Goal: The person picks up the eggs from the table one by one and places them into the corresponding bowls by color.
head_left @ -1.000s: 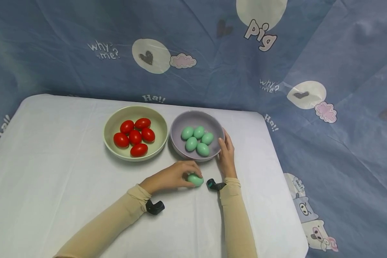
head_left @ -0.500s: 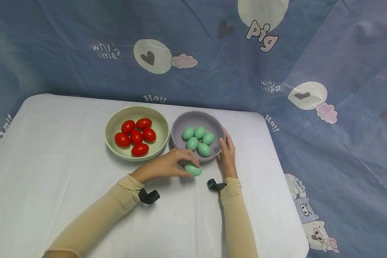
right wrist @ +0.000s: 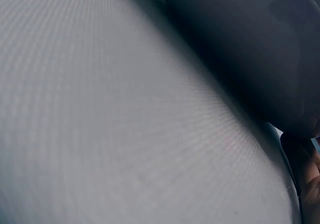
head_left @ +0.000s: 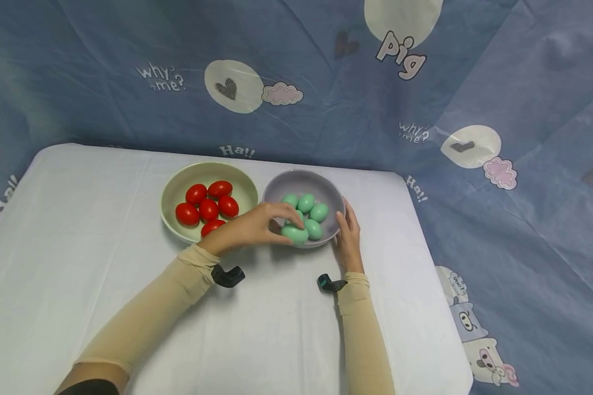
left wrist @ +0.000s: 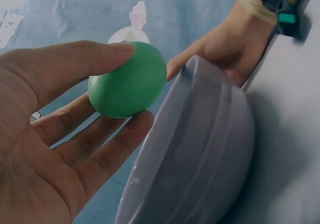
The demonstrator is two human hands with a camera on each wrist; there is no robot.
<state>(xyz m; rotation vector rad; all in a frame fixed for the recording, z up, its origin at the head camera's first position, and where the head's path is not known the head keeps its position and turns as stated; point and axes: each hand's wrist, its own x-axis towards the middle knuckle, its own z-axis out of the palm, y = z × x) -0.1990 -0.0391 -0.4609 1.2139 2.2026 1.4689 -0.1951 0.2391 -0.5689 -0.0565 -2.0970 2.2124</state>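
Observation:
My left hand (head_left: 254, 225) pinches a green egg (head_left: 295, 235) between thumb and fingertips, over the near rim of a purple-grey bowl (head_left: 326, 189). In the left wrist view the egg (left wrist: 127, 87) is held just beside the bowl's rim (left wrist: 195, 67). Several green eggs (head_left: 306, 203) lie inside that bowl, some partly covered by the hand. My right hand (head_left: 348, 244) holds the bowl's right side, thumb at the rim and fingers along the outer wall. Its fingers (right wrist: 305, 166) barely show at the edge of the right wrist view, where the bowl's underside (right wrist: 250, 49) looks dark.
To the left stands a pale green bowl (head_left: 170, 189) with several red eggs (head_left: 208, 210) in it, close to the purple-grey bowl. My left forearm (head_left: 158, 302) crosses in front of it. A white cloth covers the table (head_left: 99, 230), and a blue printed sheet (head_left: 296, 131) hangs behind.
My left hand has lifted the green egg from the tablecloth and carried it forward to the near rim of the purple-grey bowl. The right hand has stayed on the bowl's side.

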